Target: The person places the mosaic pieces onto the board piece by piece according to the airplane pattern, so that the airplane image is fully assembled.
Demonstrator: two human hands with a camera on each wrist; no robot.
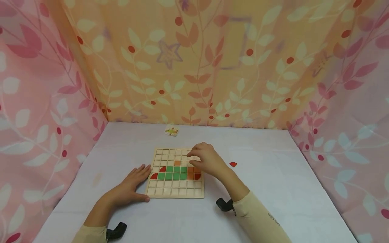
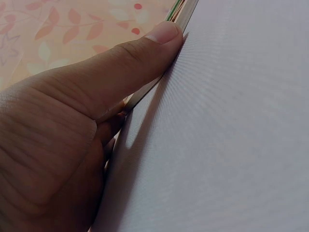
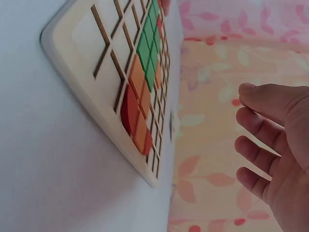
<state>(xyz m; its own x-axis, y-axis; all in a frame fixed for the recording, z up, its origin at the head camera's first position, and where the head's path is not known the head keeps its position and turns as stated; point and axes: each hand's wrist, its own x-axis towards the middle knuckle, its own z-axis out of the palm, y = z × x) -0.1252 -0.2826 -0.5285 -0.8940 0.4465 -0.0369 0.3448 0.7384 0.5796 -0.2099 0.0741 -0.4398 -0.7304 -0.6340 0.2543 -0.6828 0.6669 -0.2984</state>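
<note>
A wooden grid board lies on the white table, with several green squares, several orange pieces and red rounded pieces set in its cells. My left hand rests on the table at the board's left side, fingers extended; in the left wrist view its thumb touches the board's edge. Over the board's upper right hovers my right hand, fingers loosely bent. From the right wrist view, its thumb and fingers stand apart from the board, and nothing shows between them.
A loose red rounded piece lies on the table right of the board. Behind the board is a small card with a green and yellow picture. Patterned curtains enclose the table at the back and both sides.
</note>
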